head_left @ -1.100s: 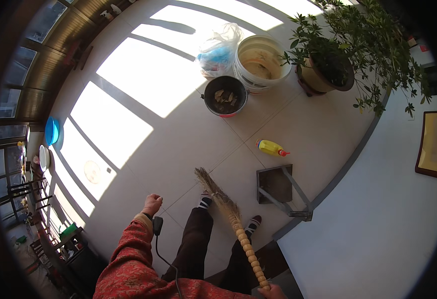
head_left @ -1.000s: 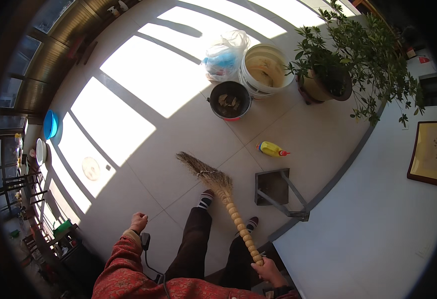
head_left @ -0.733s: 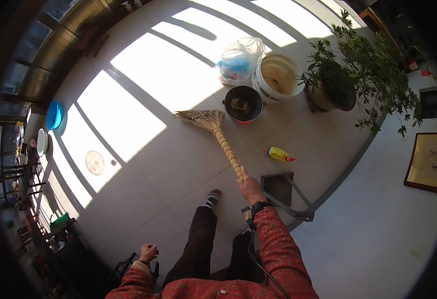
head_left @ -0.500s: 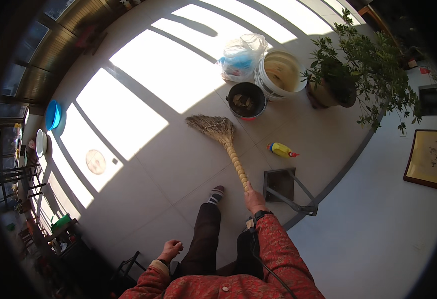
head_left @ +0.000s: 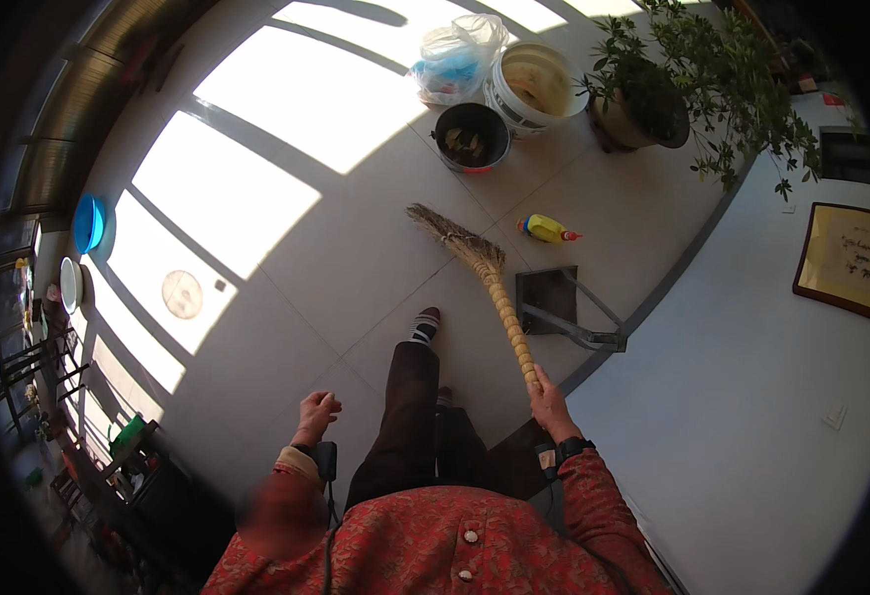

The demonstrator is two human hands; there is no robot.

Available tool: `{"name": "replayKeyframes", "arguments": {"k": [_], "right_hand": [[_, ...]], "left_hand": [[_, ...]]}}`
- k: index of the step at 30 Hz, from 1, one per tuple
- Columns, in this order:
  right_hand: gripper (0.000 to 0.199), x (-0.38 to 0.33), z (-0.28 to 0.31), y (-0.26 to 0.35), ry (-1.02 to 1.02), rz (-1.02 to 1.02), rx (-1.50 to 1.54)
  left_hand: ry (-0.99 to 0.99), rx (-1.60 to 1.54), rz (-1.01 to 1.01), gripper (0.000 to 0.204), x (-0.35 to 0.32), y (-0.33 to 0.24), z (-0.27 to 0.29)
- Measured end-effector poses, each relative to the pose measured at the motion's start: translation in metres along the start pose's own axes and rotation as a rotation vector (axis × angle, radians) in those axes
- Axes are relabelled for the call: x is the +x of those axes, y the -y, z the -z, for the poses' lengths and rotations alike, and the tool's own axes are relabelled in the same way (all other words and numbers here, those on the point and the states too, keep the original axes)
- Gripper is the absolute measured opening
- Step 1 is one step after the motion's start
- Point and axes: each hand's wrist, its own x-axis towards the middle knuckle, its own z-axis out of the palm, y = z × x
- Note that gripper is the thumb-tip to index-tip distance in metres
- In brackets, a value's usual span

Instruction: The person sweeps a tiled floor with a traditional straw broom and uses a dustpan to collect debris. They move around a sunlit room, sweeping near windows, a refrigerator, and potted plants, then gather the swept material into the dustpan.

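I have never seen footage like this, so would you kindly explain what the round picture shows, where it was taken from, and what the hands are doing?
There is no machine here: a person wears a wide fisheye camera on the head, looking down, so straight lines bend near the rim. The red patterned sleeves at the bottom are the person's own arms. The right hand grips the beaded handle of a straw broom, whose bristles rest on the tiled floor. The left hand is empty, fingers loosely curled. On the floor lie a dustpan, a yellow bottle, a dark bucket, a white bucket, a plastic bag and a potted plant.
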Motion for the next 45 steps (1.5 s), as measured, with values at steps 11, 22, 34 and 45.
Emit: {"name": "replayKeyframes", "arguments": {"k": [11, 22, 34, 45], "right_hand": [[0.056, -0.028, -0.112, -0.099, 0.027, -0.047, -0.305], [0.034, -0.166, -0.065, -0.141, 0.314, -0.216, 0.459], [0.016, -0.244, -0.148, -0.143, 0.497, -0.055, 0.078], [0.033, -0.307, -0.478, -0.087, 0.927, 0.187, -0.878]], "left_hand": [[-0.006, 0.062, 0.13, 0.029, -0.087, 0.189, 0.029], [-0.124, -0.051, 0.206, 0.032, -0.171, 0.317, 0.057], [-0.125, -0.078, 0.12, 0.028, -0.179, 0.389, 0.104], [-0.273, -0.238, 0.25, 0.022, -0.231, 0.556, 0.216]]}}
